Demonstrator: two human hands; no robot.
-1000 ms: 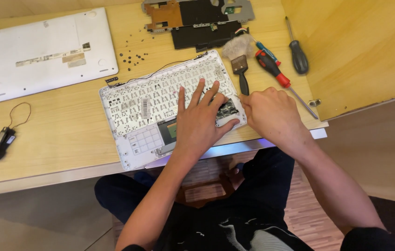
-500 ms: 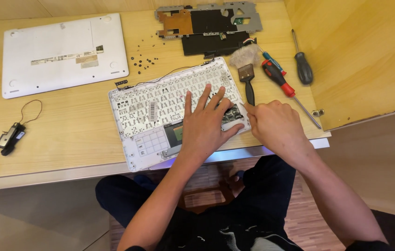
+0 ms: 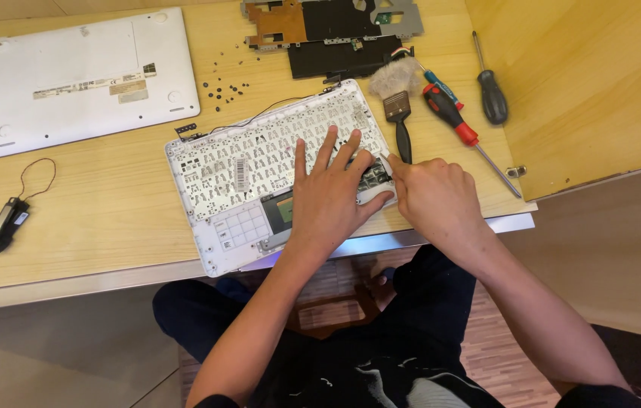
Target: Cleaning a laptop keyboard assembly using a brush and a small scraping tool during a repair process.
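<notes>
While the left hand [image 3: 328, 198] lay flat with fingers spread on the white, opened laptop keyboard shell [image 3: 252, 166], palm pressing down and gripping nothing, the right hand [image 3: 434, 198] came in at that shell's right edge, fingertips drawn together on a small dark component [image 3: 375, 180] there — whether it was truly pinched, I could not tell. That shell sat at the near edge of the pale wooden table [image 3: 94, 219], just in front of the seated person. Just right of the shell lay a black-handled brush with pale bristles [image 3: 398, 106], and beyond it a red-handled screwdriver [image 3: 460, 125] and a black-handled screwdriver [image 3: 490, 91]. Behind the shell sat a dark circuit board with a metal frame [image 3: 335, 30], and loose black screws [image 3: 222, 87] near it. Well left of the shell rested the white laptop bottom cover [image 3: 86, 79], and a small black speaker module with a thin wire [image 3: 3, 223].
</notes>
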